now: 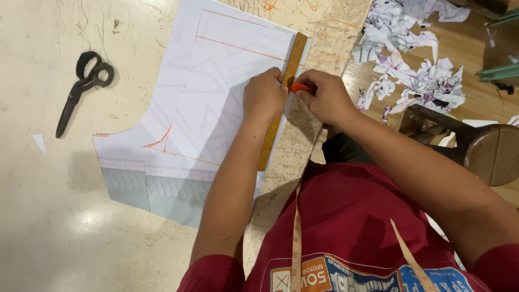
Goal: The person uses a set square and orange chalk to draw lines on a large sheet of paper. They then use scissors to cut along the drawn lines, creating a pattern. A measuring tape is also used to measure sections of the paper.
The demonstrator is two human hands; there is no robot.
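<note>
**Chalk held to a wooden ruler's edge over pale cloth**

A tape measure [296,238], tan and limp, is seen draped over a red printed shirt [346,216] nearest the camera; beyond it, two bare forearms are stretched up and away to the worktable [65,216], a cream top, scuffed and scratched; the left hand [263,97] is pressed palm-down, fingers curled, on a long wooden ruler [281,108], which is laid with its long axis running from lower left to upper right along the right edge of the cloth [216,92]; the right hand [324,97], just beside and to the ruler's right, is pinched shut on a small orange piece of tailor's chalk [300,87], its tip set against the ruler; the cloth, smooth, pale and faintly patterned, is marked with thin orange lines; well apart to the left, black scissors [81,89] are lying closed; farthest right, crumpled fabric scraps [416,59] are strewn on the wooden floor by a round stool [494,154].
</note>
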